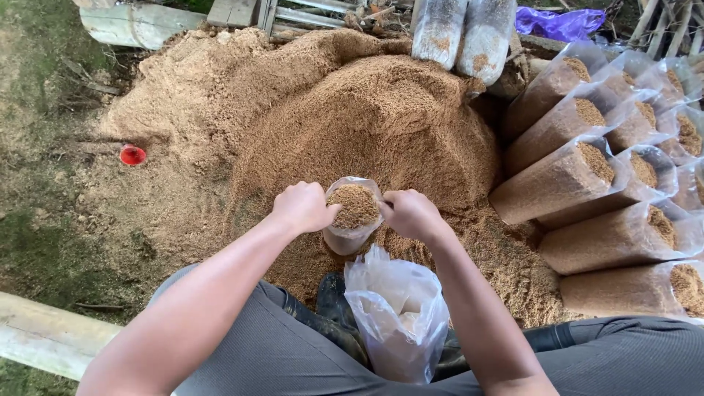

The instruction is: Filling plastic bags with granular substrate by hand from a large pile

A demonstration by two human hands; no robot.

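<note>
My left hand (302, 207) and my right hand (411, 213) grip opposite sides of the rim of a clear plastic bag (350, 236). The bag is full of brown sawdust (353, 204) and stands upright on the edge of a big sawdust pile (381, 117). Both fists are closed on the plastic. Between my knees lies a bundle of empty clear plastic bags (400, 312), just below my right wrist.
Several filled sawdust bags (557, 183) lie stacked on their sides at the right. Two upright filled bags (462, 29) stand behind the pile. A small red cap (133, 155) lies on the dirt at left. A pale pole (44, 334) runs along the lower left.
</note>
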